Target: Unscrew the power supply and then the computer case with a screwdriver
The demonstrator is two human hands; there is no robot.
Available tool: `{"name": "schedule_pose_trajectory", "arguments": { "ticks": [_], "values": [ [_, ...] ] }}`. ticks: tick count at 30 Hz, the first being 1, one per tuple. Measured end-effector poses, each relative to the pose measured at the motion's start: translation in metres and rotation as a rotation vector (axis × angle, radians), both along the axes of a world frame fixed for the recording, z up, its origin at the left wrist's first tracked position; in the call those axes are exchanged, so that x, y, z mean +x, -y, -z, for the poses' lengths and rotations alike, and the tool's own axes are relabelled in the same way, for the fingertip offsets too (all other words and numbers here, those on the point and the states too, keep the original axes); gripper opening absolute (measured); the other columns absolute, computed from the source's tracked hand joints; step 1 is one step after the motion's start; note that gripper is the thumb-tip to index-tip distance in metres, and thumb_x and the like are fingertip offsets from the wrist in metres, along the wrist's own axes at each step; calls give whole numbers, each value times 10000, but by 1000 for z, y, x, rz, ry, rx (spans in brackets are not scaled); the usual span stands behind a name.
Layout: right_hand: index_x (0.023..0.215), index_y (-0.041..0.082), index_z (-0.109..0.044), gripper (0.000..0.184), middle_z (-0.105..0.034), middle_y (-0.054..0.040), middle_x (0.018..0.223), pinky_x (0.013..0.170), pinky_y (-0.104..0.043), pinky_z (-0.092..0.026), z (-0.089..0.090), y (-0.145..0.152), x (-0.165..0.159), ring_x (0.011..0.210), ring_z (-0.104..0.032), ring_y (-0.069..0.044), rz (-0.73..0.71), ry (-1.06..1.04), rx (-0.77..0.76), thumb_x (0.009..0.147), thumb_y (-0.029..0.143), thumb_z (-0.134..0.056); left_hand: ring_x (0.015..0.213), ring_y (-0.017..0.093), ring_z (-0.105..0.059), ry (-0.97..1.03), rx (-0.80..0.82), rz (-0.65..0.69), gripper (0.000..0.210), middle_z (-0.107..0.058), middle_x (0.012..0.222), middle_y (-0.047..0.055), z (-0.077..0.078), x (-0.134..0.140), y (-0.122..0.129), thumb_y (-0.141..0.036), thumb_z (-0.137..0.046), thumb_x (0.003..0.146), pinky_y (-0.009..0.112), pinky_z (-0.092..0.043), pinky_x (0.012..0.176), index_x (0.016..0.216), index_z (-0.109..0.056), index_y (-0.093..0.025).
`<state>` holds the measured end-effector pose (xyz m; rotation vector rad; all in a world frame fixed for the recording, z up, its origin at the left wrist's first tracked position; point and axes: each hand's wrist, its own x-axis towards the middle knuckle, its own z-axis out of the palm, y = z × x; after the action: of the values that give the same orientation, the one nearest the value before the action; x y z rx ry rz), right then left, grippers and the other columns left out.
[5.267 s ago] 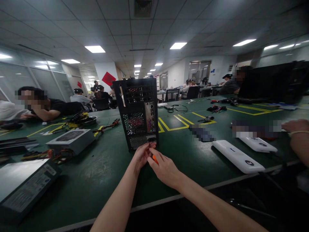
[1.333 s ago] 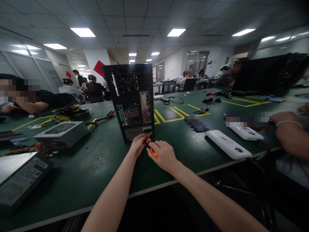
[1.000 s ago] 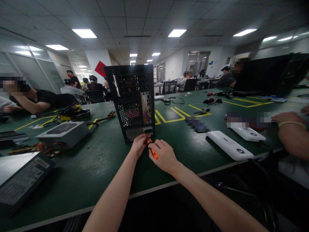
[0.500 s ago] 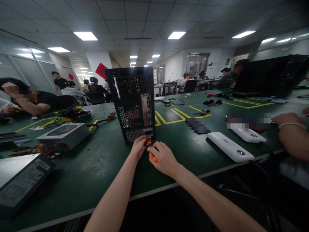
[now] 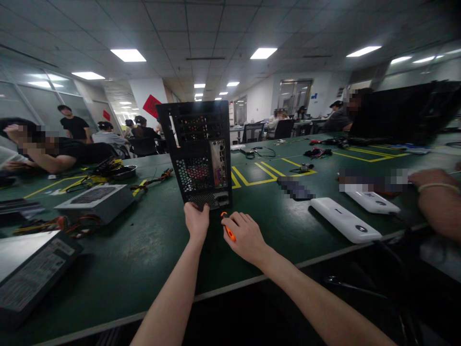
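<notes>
A black computer case (image 5: 200, 154) stands upright on the green table, its back panel with vents and ports facing me. My left hand (image 5: 197, 222) is at the lower left corner of that panel, its fingers curled against the bottom edge; the fingertips are partly hidden. Just to the right, my right hand (image 5: 247, 235) is closed around a screwdriver (image 5: 230, 234) with an orange and black handle. The handle points up towards the lower right of the case, and its shaft is hard to make out.
Left of the case lie a grey power supply (image 5: 97, 202) with cables and another metal unit (image 5: 36, 274) nearer me. On the right are white power banks (image 5: 344, 218), a blurred-out phone (image 5: 295, 188) and another person's hand (image 5: 437, 192). The table edge (image 5: 248, 282) runs below my forearms.
My left hand has moved left, away from the screwdriver tip, to the case's lower left corner. The right hand, with the screwdriver, has barely moved. A standing person in the background has shifted left.
</notes>
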<state>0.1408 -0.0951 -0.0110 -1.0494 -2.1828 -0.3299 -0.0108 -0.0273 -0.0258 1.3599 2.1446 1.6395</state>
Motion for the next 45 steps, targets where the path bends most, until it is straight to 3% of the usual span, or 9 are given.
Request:
{"name": "schedule_pose_trajectory", "arguments": {
  "ticks": [2,4,9,15,21,29,34,41,45],
  "values": [
    [928,181,-535,174,-500,-50,819,695,-282,-335,-1,0,0,763,-455,-158,-7,-3,-6,777,197,-449,974,267,-443,-152,3,-215,442,-479,931,116,0,-10,0,-404,-607,595,396,-348,795,893,-437,-125],
    [931,181,-532,175,-501,-51,824,695,-282,-334,-2,1,0,765,-457,-158,-7,-5,-18,778,195,-447,1052,300,-391,-210,-11,-291,617,-445,1044,164,1,-19,-2,-460,-624,559,423,-334,811,1011,-396,-107],
    [932,185,-529,174,-503,-46,828,697,-281,-333,-3,1,1,770,-456,-157,-9,-14,-30,778,195,-449,814,223,-545,-160,-163,16,426,-562,879,78,8,-38,-15,-498,-553,626,328,-403,679,896,-482,-176],
    [925,179,-529,169,-505,-46,824,700,-284,-332,-2,0,2,768,-456,-155,-9,-17,-22,776,192,-450,791,235,-553,-229,-151,-110,492,-559,906,92,9,-40,-16,-559,-550,587,323,-412,626,875,-497,-163],
    [935,178,-530,176,-507,-49,823,697,-286,-332,-2,0,1,774,-460,-159,-8,-19,-28,780,195,-448,796,240,-555,-226,-171,-142,517,-556,907,83,11,-42,-17,-592,-536,578,335,-412,620,881,-478,-177],
    [912,185,-538,157,-543,-38,800,698,-271,-324,-1,0,2,758,-488,-147,22,-49,-1,799,226,-436,793,225,-550,-224,-159,-92,500,-549,865,77,12,-44,-18,-576,-540,581,328,-416,623,864,-477,-170],
    [911,176,-531,248,-569,-33,733,669,-259,-322,-1,-1,3,698,-513,-139,22,-65,-16,832,368,-395,779,178,-550,-170,-44,27,341,-564,834,58,19,-54,-22,-446,-538,653,297,-418,674,844,-508,-164],
    [895,180,-537,152,-535,-42,786,656,-267,-304,-2,0,4,724,-466,-147,23,7,17,776,206,-447,739,161,-563,-69,54,70,259,-582,802,40,25,-59,-25,-375,-538,666,292,-429,685,818,-537,-166],
    [814,193,-556,131,-515,-52,813,661,-275,-305,-3,2,4,754,-453,-159,6,44,35,773,266,-456,751,163,-563,-62,60,79,265,-582,816,43,25,-57,-24,-376,-526,674,292,-433,690,829,-539,-162]
  ]
}}
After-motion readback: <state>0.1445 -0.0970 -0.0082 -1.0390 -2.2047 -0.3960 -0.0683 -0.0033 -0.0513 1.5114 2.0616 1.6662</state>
